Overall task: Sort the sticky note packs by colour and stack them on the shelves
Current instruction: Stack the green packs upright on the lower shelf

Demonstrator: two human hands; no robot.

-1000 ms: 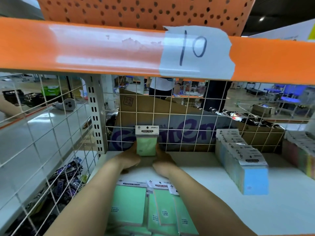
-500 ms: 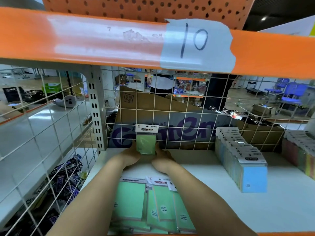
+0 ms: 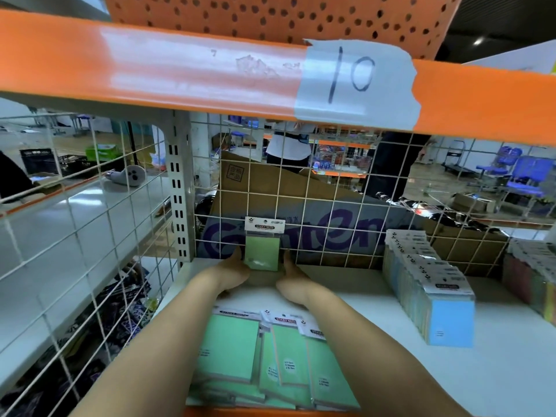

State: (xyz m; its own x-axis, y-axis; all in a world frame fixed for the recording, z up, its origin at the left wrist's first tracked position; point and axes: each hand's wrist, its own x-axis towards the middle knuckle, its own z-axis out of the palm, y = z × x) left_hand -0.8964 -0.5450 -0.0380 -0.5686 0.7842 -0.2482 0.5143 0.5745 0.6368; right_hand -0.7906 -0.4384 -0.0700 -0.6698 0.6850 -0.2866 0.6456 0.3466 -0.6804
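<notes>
Head view, white shelf (image 3: 346, 296) under an orange beam (image 3: 150, 67) w/ a taped label (image 3: 356, 82) marked "10". Both forearms reach to the back of the shelf. The left hand (image 3: 231, 273) and the right hand (image 3: 293, 279) bracket an upright green sticky note pack (image 3: 262, 251), one on each side, fingers pointing toward the rear wire grid (image 3: 331, 206). Left fingers touch the pack's left edge; right fingers lie along its right edge. Whether the fingers curl round the pack or only press flat against it cannot be told, as the fingertips are hidden behind it. The pack stands on its lower edge on the shelf, white header card up, just in front of the grid; probably several packs stand behind the front one, but the view is too flat to confirm.

Near the shelf's front edge, between the forearms, lie more green packs (image 3: 270, 362), flat and overlapping, headers toward the back. To the right, well apart from the hands, a row of blue packs (image 3: 451, 320) stands on edge, running front to back. At far right, a row of mixed-colour packs (image 3: 532, 281), partly cut off by the frame. Behind the grid: a brown cardboard box (image 3: 301, 206) w/ purple lettering.
</notes>
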